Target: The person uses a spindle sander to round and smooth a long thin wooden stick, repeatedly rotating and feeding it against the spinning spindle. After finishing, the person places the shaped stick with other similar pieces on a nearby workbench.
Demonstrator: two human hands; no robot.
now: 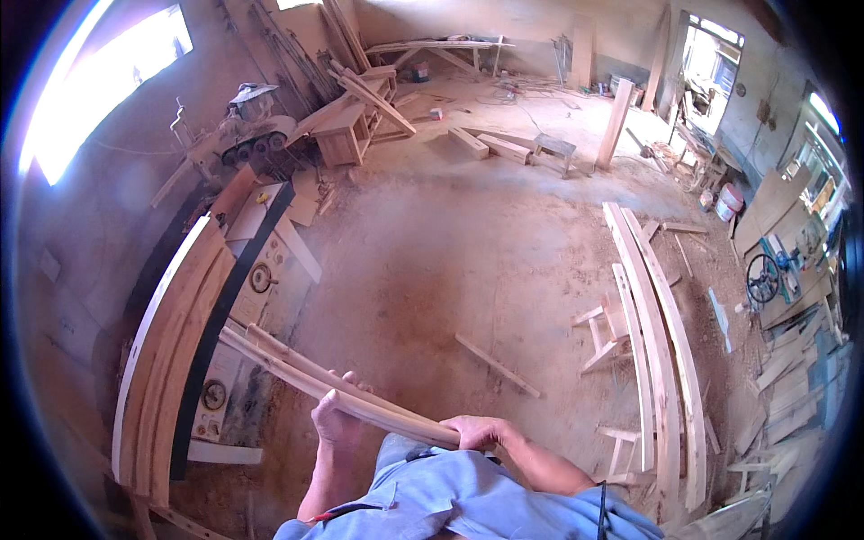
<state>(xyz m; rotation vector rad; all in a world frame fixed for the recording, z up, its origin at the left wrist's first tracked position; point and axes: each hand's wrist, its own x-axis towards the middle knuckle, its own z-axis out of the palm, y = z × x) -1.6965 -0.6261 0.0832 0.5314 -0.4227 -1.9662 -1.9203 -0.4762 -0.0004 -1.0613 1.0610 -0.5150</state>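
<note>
A long pale wooden beam (297,382) slants across my front, its far end close to the machine bench on the left and its near end against my waist. A second strip (301,362) runs along its far side; I cannot tell whether the two are separate pieces. Around the beam's middle my left hand (335,416) is closed, thumb and fingertips showing above its edge. My right hand (475,432) grips the near end, the fingers partly hidden under the wood.
Several boards lie on the machine bench (202,270), which has handwheels on its side. To the right, long planks (661,387) rest on small wooden stools (603,337). A loose stick (497,364) lies on the dusty floor. Farther off are a workbench (346,135) and an upright post (615,124).
</note>
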